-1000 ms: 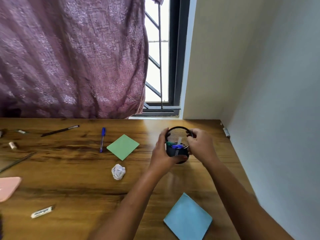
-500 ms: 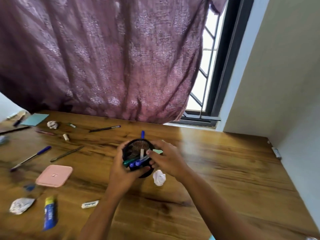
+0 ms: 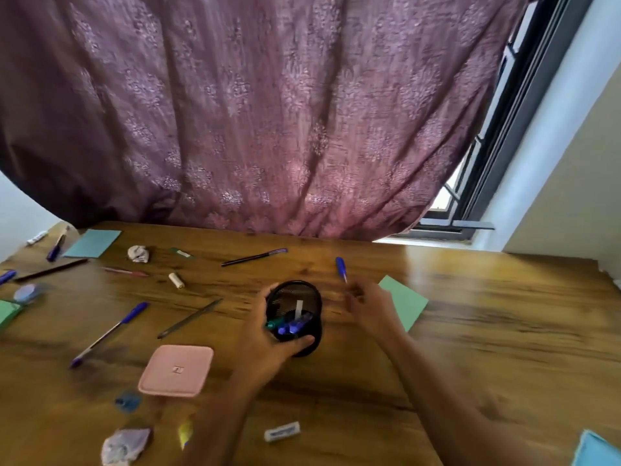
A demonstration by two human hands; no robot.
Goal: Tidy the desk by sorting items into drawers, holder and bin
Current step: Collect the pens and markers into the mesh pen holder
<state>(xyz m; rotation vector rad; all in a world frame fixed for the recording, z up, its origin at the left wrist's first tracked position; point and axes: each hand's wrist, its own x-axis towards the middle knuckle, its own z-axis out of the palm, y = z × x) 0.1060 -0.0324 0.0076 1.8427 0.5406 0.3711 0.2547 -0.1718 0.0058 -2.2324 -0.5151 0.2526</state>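
A black mesh holder (image 3: 293,297) with pens (image 3: 291,326) inside is gripped, tilted, by the left hand (image 3: 265,343) at the middle of the wooden surface (image 3: 470,331). The right hand (image 3: 373,314) hovers just beside it over a green note (image 3: 408,306), fingers blurred, their hold impossible to tell. A blue pen (image 3: 341,266), pink case (image 3: 176,369), white eraser (image 3: 281,431) and crumpled paper (image 3: 125,445) lie around

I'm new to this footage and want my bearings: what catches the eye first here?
A black mesh holder with pens inside stands out mid-frame, gripped by the left hand, the blurred right hand beside it. Behind, a purple curtain fills the upper frame; a pink square case lies on the desk front left.
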